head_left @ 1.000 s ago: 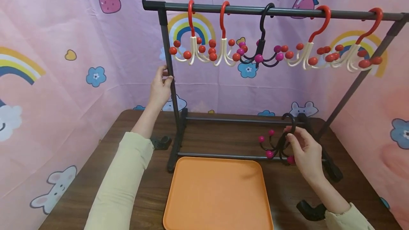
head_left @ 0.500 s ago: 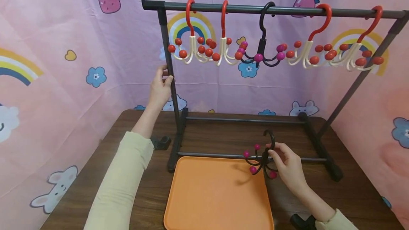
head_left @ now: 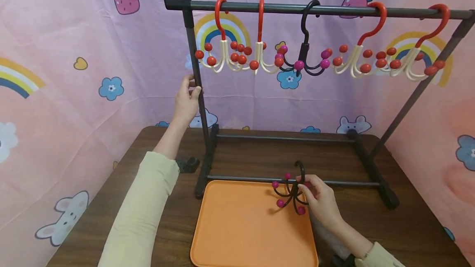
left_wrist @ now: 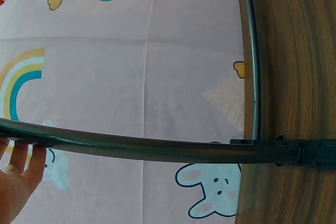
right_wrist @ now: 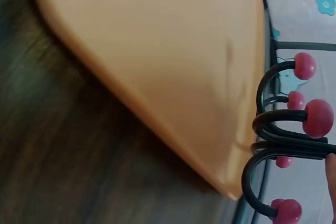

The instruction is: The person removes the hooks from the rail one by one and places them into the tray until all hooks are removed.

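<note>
My right hand [head_left: 322, 202] pinches a black multi-hook hanger [head_left: 295, 192] with magenta ball tips just below its top hook. The hanger is over the right back corner of an orange tray [head_left: 252, 228], and its curled prongs fill the right side of the right wrist view [right_wrist: 278, 141]. My left hand [head_left: 186, 101] grips the left post [head_left: 193, 50] of a dark clothes rack, thumb on the near side. In the left wrist view only the fingers of the left hand [left_wrist: 20, 182] show, right at the post.
Along the rack's top rail [head_left: 280, 8] hang red-and-cream hangers [head_left: 224, 55] with red balls and one black hanger [head_left: 303, 52]. A wooden table [head_left: 400, 226] carries rack and tray. A black wrist strap piece [head_left: 187, 165] shows beyond the left sleeve. Patterned cloth surrounds the table.
My right hand has carried the black hanger left and toward me, from beside the rack's right foot to over the tray. My left hand has stayed on the post.
</note>
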